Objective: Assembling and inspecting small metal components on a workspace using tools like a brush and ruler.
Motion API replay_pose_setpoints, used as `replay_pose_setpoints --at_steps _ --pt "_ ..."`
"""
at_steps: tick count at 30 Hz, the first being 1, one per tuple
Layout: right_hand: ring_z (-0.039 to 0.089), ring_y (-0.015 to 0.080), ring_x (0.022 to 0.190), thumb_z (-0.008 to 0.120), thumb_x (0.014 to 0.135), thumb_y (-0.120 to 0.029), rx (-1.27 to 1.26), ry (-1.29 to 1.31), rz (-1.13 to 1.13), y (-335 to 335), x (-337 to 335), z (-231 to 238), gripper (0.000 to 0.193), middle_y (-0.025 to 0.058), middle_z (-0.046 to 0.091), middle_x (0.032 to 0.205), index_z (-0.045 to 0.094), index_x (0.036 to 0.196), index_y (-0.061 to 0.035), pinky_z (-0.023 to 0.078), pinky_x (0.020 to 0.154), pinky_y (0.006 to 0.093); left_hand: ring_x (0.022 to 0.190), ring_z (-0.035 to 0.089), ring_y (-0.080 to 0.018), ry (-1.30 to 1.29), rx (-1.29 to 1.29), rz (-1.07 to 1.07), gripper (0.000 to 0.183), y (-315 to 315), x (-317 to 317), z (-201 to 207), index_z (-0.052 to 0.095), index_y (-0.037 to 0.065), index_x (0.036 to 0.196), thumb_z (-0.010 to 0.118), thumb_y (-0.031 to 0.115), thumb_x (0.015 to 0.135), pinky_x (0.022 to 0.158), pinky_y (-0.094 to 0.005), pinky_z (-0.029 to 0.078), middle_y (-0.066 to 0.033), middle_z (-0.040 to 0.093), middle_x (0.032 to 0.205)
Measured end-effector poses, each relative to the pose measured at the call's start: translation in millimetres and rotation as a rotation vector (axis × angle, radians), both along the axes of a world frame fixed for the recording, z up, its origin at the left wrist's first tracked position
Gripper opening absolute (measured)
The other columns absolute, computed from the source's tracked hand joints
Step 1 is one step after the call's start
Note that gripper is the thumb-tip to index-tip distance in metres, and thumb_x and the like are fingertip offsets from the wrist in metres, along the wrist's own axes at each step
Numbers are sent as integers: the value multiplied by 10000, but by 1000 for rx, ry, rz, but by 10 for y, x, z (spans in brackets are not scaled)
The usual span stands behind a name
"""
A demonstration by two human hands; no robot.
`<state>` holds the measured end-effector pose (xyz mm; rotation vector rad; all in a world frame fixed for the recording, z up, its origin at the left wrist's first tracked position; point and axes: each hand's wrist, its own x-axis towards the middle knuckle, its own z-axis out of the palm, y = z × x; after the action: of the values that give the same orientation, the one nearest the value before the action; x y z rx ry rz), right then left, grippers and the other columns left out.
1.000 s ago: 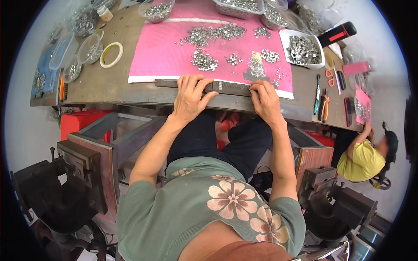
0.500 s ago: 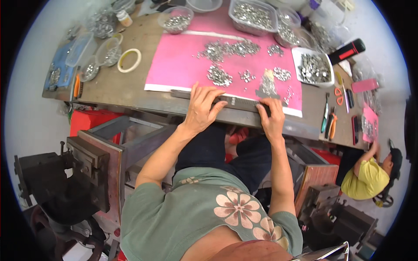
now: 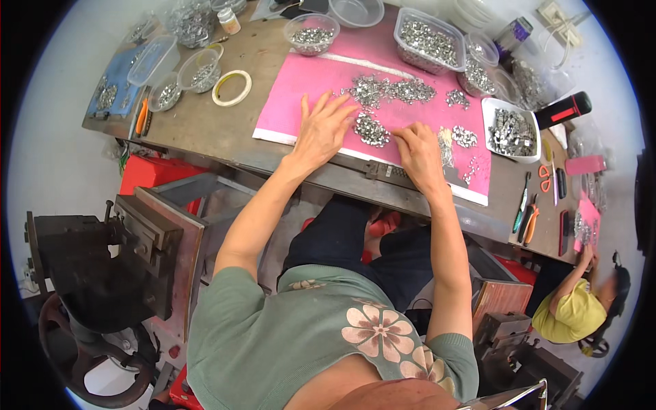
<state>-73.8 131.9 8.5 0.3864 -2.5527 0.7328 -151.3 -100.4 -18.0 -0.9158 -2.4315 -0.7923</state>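
My left hand (image 3: 320, 131) hovers at or just over the pink sheet (image 3: 280, 113), its fingers spread, beside a small pile of shiny metal pieces (image 3: 372, 130). On that pile's other side my right hand (image 3: 419, 156) has thumb and forefinger pinched together; whatever is between them is too small to make out. A dark metal strip (image 3: 384, 171) with a row of small shiny pieces lies along the table's front edge, partly hidden by my right hand and wrist. Farther back spreads a larger heap of metal pieces (image 3: 393, 90).
Tubs of metal parts (image 3: 429, 42) stand at the back, and a white tray (image 3: 512, 130) sits at the right. Pliers (image 3: 531, 222) and scissors (image 3: 544, 178) lie nearby. A tape roll (image 3: 231, 88) rests at the left. Another person (image 3: 570, 307) works at the far right.
Both hands have left the metal strip at the table edge and moved forward to the small pile. My left fingers have spread; my right fingers have pinched. The view has shifted a little.
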Motion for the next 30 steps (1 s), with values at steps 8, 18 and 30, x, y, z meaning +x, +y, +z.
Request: replay_pose_setpoints --at_steps 8,18,30 --pt "578 290 889 712 850 -112 141 -29 -86 -66 -136 -123 103 104 588 892 707 948 -78 430 793 422 976 554 -224 -23 85 30 135 -79 -23 69 741 149 989 734 178 857 992 -446 326 -20 623 919" --pt "590 309 889 656 874 -71 183 -57 -95 31 -25 -103 89 117 595 902 645 959 -45 412 790 433 933 550 -227 -51 11 70 97 11 6 54 726 146 938 732 212 867 996 -470 312 -19 609 875" --pt "628 272 867 663 870 17 -199 -139 -26 44 614 -3 91 109 630 954 611 943 0 492 797 346 991 545 -246 -77 -1 0 107 12 20 19 739 156 947 735 205 851 1024 -574 298 -43 571 916"
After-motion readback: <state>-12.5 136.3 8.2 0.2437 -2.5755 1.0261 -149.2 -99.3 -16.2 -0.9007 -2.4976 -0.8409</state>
